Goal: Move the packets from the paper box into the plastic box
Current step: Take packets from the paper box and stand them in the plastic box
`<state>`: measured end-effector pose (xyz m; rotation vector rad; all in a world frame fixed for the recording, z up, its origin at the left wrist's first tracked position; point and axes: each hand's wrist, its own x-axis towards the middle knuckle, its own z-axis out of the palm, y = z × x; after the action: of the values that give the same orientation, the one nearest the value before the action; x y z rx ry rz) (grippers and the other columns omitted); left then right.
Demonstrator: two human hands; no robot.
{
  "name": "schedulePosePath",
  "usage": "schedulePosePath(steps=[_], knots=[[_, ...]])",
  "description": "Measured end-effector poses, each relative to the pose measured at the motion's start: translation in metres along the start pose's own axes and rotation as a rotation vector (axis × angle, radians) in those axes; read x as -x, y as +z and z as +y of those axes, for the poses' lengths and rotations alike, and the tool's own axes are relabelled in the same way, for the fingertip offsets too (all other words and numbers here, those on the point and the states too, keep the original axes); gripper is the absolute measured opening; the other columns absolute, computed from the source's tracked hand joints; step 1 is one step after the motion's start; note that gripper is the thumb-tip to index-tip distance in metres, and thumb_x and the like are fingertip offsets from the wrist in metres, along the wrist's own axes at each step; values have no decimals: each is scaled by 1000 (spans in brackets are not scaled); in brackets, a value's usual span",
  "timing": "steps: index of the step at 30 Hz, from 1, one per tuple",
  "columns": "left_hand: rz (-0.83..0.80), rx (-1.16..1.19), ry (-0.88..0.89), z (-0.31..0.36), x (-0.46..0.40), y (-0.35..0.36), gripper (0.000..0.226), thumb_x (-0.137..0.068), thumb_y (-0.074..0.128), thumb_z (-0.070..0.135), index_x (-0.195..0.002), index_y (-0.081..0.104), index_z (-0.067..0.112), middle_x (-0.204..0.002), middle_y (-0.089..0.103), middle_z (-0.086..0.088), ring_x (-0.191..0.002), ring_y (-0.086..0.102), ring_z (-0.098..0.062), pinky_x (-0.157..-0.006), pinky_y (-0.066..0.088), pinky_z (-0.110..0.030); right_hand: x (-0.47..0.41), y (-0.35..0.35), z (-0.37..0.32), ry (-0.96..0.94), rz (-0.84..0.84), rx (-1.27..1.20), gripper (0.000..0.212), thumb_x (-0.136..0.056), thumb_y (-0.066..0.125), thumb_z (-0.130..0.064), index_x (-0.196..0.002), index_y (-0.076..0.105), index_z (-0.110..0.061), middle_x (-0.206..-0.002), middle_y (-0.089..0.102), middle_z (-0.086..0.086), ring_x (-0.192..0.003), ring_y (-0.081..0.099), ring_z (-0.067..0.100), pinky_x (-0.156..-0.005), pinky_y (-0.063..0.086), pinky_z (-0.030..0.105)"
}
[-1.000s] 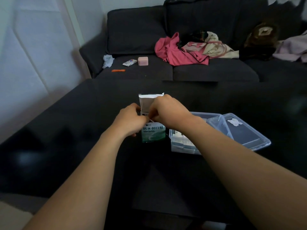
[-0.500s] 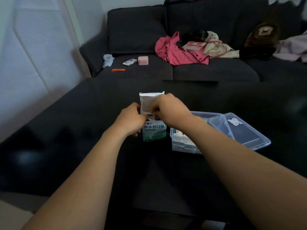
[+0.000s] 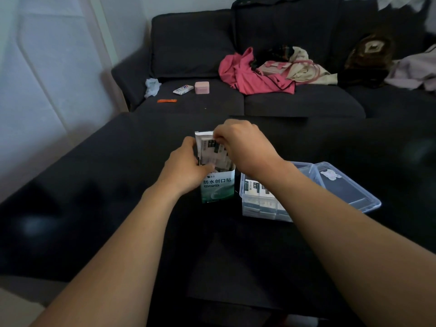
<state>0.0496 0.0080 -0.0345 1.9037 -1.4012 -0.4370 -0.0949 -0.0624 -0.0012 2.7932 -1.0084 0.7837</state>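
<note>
Right hand (image 3: 243,147), fingers pinching a bundle of packets (image 3: 213,154), is now lifting it clear of the paper box (image 3: 218,187) that the left hand (image 3: 188,166) is gripping, so transfer to the plastic box (image 3: 264,208) is imminent.

The scene is dimly lit, and cool daylight is admitted from the left, where the pale curtain (image 3: 44,74) is seen as the brightest area. The dark table (image 3: 99,185) is rendered almost black, with faint soft reflections on its glossy top at left and far right. Mild glare is caught on the clear lid (image 3: 349,190). The forearms are shown evenly, without hard shadows. Wide-angle bending is noticed toward the edges, and the sofa (image 3: 295,43) corners at upper right are smeared by blur. Fine print is left illegible.
</note>
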Motion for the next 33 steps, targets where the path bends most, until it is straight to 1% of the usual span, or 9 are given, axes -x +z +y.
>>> schedulePosePath(steps=[4,9,12,15,18,20,24,30,33], knots=[[60,24,40,0,0,-1,68,-82,82,26,-134,38,25,-83,55,13,-76,62,-17,-75,59,-47,-6,-14,5,-32,127,-37,17,-88,64,2,-97,69,-12,-98,62,6,-85,64,33,-69,53,43],[178,15,116,3,3,-4,90,-72,89,33,-144,35,23,-109,49,2,-90,52,-9,-76,42,-28,-10,-37,13,20,211,-198,15,-93,60,-4,-94,74,-8,-90,67,8,-76,62,24,-70,55,45],[238,155,176,11,6,-7,75,-73,83,36,-136,45,23,-106,48,1,-78,46,-6,-71,39,-23,-8,-55,16,104,199,-376,13,-95,62,-3,-93,74,-6,-84,71,7,-62,70,18,-58,61,38],[296,392,285,23,10,-11,52,-76,68,48,-120,58,22,-110,53,-4,-87,52,-12,-79,45,-24,-4,-65,21,165,99,-524,9,-95,64,-1,-95,73,-5,-83,73,10,-63,75,23,-54,62,36],[181,530,305,37,17,-7,40,-83,62,52,-109,66,21,-113,67,-8,-100,66,-21,-86,54,-37,2,-69,23,177,-38,-647,8,-95,65,-3,-96,72,-5,-83,73,10,-69,76,22,-56,63,33],[102,552,260,44,20,-3,32,-86,65,44,-108,68,21,-104,74,-2,-93,72,-18,-81,59,-40,5,-69,23,170,-127,-681,9,-96,63,-4,-97,72,-4,-84,73,12,-69,75,18,-56,62,29],[141,461,240,41,18,-2,22,-96,65,27,-115,67,15,-98,77,-1,-87,75,-17,-78,62,-45,9,-70,26,198,-174,-717,10,-97,63,-5,-99,72,-1,-86,74,13,-69,74,16,-56,60,26],[-67,650,101,47,25,-2,11,-99,63,19,-105,72,16,-86,80,-1,-78,76,-13,-68,59,-26,13,-70,33,254,-228,-776,12,-96,64,-4,-101,72,2,-83,75,12,-64,72,13,-55,59,23],[-234,815,-85,57,31,4,21,-104,53,24,-108,71,13,-92,80,-5,-82,75,-17,-73,59,-32,17,-68,36,296,-217,-773,11,-95,66,-5,-101,74,0,-81,76,10,-63,73,12,-53,57,21]])
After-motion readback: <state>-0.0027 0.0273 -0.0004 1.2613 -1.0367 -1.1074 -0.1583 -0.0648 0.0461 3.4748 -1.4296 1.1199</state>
